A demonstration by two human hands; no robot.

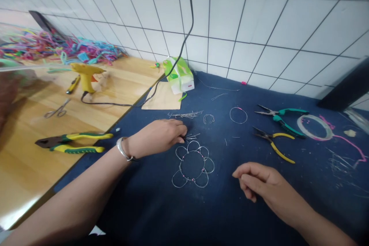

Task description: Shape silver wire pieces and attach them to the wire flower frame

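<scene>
My left hand, with a silver bangle on the wrist, reaches over the dark blue cloth. Its fingers are pinched at a small bunch of short wire pieces, whose ends stick out to the right. Just below lies a wire flower, a ring with several looped petals and small pink beads; its left side has a gap between petals. To the right of the flower, my right hand hovers near the cloth, fingers curled and thumb against them, with nothing visible in it.
Behind lie a wire bundle, a wire ring and a tissue pack. Yellow pliers, green pliers and a tape-like ring are at right. Large pliers, scissors and a glue gun lie left.
</scene>
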